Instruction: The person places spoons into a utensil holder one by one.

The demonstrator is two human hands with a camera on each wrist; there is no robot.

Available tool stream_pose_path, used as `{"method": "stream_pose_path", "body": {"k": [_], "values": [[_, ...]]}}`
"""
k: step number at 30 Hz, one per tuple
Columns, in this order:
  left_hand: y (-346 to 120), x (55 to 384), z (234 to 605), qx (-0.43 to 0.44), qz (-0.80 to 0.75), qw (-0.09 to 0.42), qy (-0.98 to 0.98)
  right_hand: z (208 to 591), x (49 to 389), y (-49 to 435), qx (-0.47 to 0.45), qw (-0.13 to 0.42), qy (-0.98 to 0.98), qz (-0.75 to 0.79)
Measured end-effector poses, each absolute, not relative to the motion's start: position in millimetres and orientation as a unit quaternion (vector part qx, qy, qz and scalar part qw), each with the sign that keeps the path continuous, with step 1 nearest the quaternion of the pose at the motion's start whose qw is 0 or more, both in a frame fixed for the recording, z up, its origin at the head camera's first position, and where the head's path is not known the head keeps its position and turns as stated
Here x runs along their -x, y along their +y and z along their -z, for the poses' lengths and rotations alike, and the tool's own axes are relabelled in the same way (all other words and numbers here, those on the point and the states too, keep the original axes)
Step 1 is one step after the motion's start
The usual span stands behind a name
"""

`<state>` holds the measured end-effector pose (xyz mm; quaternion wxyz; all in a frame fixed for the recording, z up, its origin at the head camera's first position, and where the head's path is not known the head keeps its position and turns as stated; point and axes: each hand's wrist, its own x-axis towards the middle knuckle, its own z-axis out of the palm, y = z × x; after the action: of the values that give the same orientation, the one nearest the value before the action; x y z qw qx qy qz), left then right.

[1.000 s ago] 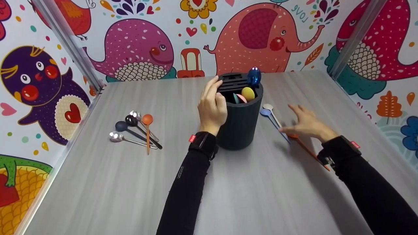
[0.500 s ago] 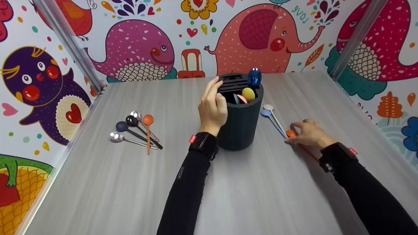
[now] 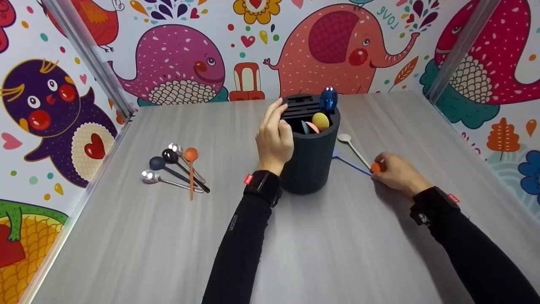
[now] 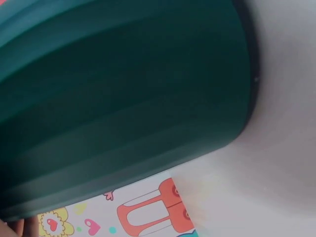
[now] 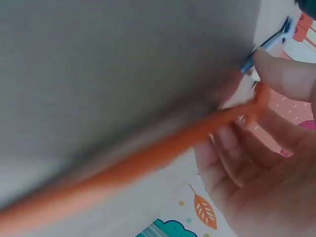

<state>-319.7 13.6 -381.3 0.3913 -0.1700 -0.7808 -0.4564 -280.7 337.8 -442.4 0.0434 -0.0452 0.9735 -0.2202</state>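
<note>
A dark green utensil holder (image 3: pixel 310 164) stands upright, with a shiny blue utensil (image 3: pixel 328 99), a yellow one (image 3: pixel 320 121) and pink and teal edges showing at its top. My left hand (image 3: pixel 275 139) rests against the holder's left side, fingers fairly straight and tips at the rim. To the right, my right hand (image 3: pixel 398 174) pinches an orange spoon (image 3: pixel 376 167) close below its bowl; its handle (image 5: pixel 148 153) slants across the right wrist view. Beside the thumb lies the handle end of a blue spoon (image 3: pixel 354 165), its bowl hidden behind the holder. A cream spoon (image 3: pixel 356 151) lies just beyond.
On the left of the grey table (image 3: pixel 139 245) several spoons lie overlapping: an orange spoon (image 3: pixel 191 155), a black one (image 3: pixel 170 156), a dark blue one (image 3: pixel 157 163) and silver ones (image 3: pixel 149 176). Patterned walls (image 3: pixel 253 46) enclose the back and sides.
My right hand has come down and closed its fingers on the orange spoon. The blue spoon has swung left, its bowl now behind the holder. My left hand has stayed put.
</note>
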Motion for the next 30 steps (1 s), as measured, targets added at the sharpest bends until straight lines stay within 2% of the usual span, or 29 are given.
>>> {"method": "stream_pose_path", "body": {"k": [10,22,27,30], "values": [[14,319,382,0.169,0.454,0.395,-0.781,448,280,329,0.033,0.061,0.961,0.269],[13,320,380,0.171,0.453,0.397,-0.780,425,282,312,0.043,-0.006,0.944,0.327],[14,320,380,0.168,0.453,0.398,-0.780,407,281,301,0.046,-0.057,0.897,0.437],[14,319,381,0.168,0.455,0.397,-0.779,393,278,294,0.064,-0.047,0.818,0.570]]}}
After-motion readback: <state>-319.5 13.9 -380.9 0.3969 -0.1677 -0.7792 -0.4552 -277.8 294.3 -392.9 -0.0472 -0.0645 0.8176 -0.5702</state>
